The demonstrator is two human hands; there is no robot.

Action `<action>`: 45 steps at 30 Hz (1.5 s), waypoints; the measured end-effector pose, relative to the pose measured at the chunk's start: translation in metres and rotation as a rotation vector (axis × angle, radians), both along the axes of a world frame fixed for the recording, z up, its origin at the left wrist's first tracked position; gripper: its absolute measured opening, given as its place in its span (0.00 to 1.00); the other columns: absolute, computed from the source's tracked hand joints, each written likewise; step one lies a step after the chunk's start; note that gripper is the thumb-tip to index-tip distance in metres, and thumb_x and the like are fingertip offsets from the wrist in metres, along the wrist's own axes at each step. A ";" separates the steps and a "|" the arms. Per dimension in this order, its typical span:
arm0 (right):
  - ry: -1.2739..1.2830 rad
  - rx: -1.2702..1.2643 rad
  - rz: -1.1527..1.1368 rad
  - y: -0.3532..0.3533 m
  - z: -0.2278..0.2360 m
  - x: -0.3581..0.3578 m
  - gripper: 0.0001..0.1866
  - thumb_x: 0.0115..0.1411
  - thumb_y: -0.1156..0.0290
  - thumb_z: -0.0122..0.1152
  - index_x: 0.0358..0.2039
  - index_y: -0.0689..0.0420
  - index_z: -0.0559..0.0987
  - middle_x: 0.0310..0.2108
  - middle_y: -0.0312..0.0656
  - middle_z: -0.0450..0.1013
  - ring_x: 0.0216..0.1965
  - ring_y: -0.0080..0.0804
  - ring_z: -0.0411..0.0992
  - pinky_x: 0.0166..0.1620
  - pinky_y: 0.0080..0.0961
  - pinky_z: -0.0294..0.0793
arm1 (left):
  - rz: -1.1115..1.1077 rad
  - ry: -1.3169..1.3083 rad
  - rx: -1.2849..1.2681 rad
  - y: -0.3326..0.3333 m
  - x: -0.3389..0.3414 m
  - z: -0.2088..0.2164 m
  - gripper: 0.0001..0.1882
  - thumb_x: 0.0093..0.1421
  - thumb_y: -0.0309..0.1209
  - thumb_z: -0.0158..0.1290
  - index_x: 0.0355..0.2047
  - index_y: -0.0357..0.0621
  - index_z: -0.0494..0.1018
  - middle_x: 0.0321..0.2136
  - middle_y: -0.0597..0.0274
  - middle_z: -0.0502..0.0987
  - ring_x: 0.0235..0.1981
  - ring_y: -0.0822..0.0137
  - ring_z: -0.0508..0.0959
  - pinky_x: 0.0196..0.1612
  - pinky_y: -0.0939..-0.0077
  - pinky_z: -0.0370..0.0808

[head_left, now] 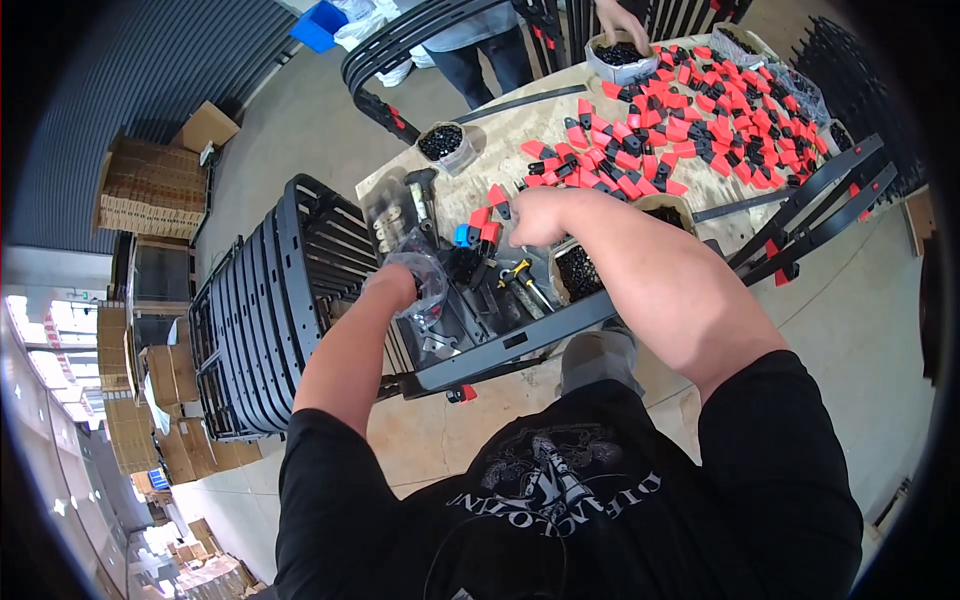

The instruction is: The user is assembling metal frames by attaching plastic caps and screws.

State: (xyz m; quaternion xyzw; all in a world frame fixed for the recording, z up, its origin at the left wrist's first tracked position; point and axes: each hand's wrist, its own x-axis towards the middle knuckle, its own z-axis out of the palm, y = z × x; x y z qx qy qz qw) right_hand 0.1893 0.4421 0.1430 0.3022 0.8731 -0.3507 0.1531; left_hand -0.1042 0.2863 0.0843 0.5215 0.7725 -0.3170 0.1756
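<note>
My left hand (397,284) reaches into a crumpled clear plastic bag (428,272) at the left end of the table; its fingertips are hidden there. My right hand (537,215) hangs over the table's middle, fingers curled in, and whatever they hold is hidden. Right beside its knuckles lies a red-and-black plastic piece (499,198). Between my hands are a few more red pieces (480,218) and a small blue piece (462,236). Below my right wrist, a tub of small black parts (577,270) stands partly covered by my forearm.
Red-and-black pieces (690,125) cover the table's right side. A hammer (421,195) and a yellow-and-black-handled tool (528,282) lie at left. A black metal bar (520,345) crosses the near edge; stacked black frames (270,310) stand left. Opposite, a co-worker's hand (622,22) dips into a tub (622,72).
</note>
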 end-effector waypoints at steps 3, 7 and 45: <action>0.008 -0.004 -0.025 0.003 -0.006 0.003 0.23 0.56 0.56 0.66 0.44 0.63 0.84 0.43 0.55 0.81 0.45 0.48 0.80 0.49 0.39 0.78 | -0.132 -0.023 -0.004 0.000 0.033 0.054 0.16 0.57 0.32 0.57 0.43 0.36 0.82 0.44 0.41 0.82 0.47 0.45 0.82 0.52 0.56 0.79; 0.012 0.003 -0.010 0.004 0.004 0.005 0.25 0.55 0.54 0.68 0.44 0.62 0.84 0.44 0.55 0.81 0.46 0.47 0.80 0.51 0.38 0.78 | -0.126 -0.378 0.690 -0.041 0.087 0.119 0.13 0.64 0.29 0.54 0.46 0.35 0.74 0.35 0.40 0.82 0.38 0.44 0.84 0.42 0.53 0.80; -0.059 -0.025 -0.067 -0.001 0.013 0.009 0.28 0.58 0.54 0.67 0.51 0.64 0.82 0.52 0.57 0.78 0.52 0.48 0.78 0.55 0.39 0.76 | 0.024 -0.840 0.979 -0.111 0.214 0.153 0.13 0.60 0.30 0.64 0.42 0.37 0.78 0.30 0.51 0.81 0.29 0.57 0.82 0.33 0.68 0.79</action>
